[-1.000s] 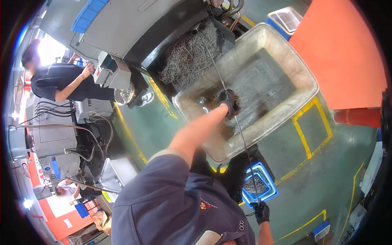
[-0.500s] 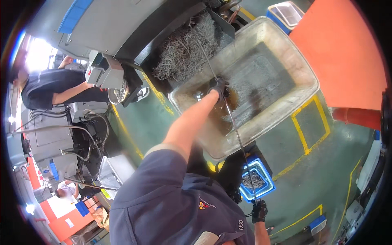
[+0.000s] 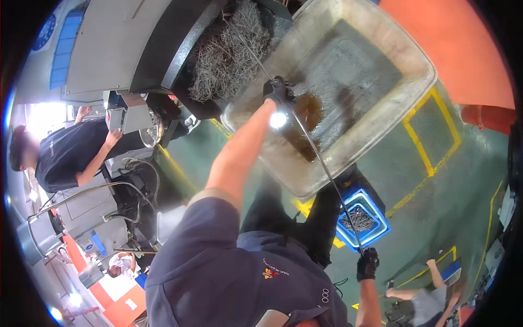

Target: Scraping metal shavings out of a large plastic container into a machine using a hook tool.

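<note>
Rod (image 3: 331, 179): centre; far tip lost among shavings (image 3: 218, 71), upper centre.
Left hand (image 3: 279, 91), right hand (image 3: 368, 264): gloved, both closed round rod.
Tub (image 3: 406, 60): cropped at top; brown liquid (image 3: 311, 113) inside.
Blue bin (image 3: 383, 222): lower right; metal bits (image 3: 362, 219).

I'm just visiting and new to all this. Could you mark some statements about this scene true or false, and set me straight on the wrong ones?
1. The left hand and right hand grip one long rod. True.
2. Both hands are bare. False: they wear black gloves.
3. The rod's upper end reaches the tangled metal shavings. True.
4. The big tub is dry inside. False: brown liquid lies in it.
5. The blue container is empty. False: small metal pieces lie in it.
</note>
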Tool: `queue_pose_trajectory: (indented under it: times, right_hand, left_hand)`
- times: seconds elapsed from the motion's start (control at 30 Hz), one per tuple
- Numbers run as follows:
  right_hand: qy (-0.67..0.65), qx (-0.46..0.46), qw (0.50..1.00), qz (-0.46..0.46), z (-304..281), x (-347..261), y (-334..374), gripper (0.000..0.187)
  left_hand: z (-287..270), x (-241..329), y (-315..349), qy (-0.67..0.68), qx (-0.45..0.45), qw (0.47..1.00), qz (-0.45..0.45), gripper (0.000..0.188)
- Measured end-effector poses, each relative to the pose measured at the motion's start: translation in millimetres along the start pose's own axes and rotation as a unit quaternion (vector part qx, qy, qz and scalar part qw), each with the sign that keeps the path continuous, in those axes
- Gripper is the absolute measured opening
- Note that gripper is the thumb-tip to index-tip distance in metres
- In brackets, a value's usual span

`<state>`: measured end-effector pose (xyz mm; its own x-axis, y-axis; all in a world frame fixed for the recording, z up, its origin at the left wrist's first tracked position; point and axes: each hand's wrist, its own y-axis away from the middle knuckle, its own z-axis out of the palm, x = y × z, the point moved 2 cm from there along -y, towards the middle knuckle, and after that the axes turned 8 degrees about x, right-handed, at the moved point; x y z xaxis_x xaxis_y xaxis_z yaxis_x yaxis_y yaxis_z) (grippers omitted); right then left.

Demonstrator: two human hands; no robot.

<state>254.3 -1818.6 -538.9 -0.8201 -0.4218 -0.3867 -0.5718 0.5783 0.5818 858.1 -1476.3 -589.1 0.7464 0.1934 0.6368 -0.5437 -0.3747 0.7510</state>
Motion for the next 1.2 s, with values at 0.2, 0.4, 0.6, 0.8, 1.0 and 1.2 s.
queue_pose_trajectory:
  times: [0.2,0.4,0.6,0.8,1.0,1.2]
  right_hand:
    - [0.111,-0.313,0.943,-0.029,-1,-73,12,0.024]
    - [-0.023,-0.188,0.979,-0.071,32,40,1,0.017]
    - [-0.322,-0.059,0.939,0.111,61,-5,-48,0.017]
    - [-0.009,-0.009,0.999,-0.031,74,3,-75,0.019]
    - [0.056,0.073,0.995,-0.032,68,-4,-137,0.019]
    - [-0.107,-0.294,0.944,0.108,86,-39,-202,0.029]
  left_hand:
    - [-22,29,-15,0.045,0.001,0.998,-0.048,0.035]
    - [16,15,-17,0.017,-0.018,0.998,-0.049,0.037]
    - [-17,13,-110,-0.020,0.055,0.995,0.085,0.041]
    - [0,5,-110,0.016,-0.040,0.999,0.030,0.051]
    - [20,5,-104,0.067,-0.024,0.995,0.063,0.048]
    - [11,28,-133,0.097,-0.031,0.990,0.098,0.041]
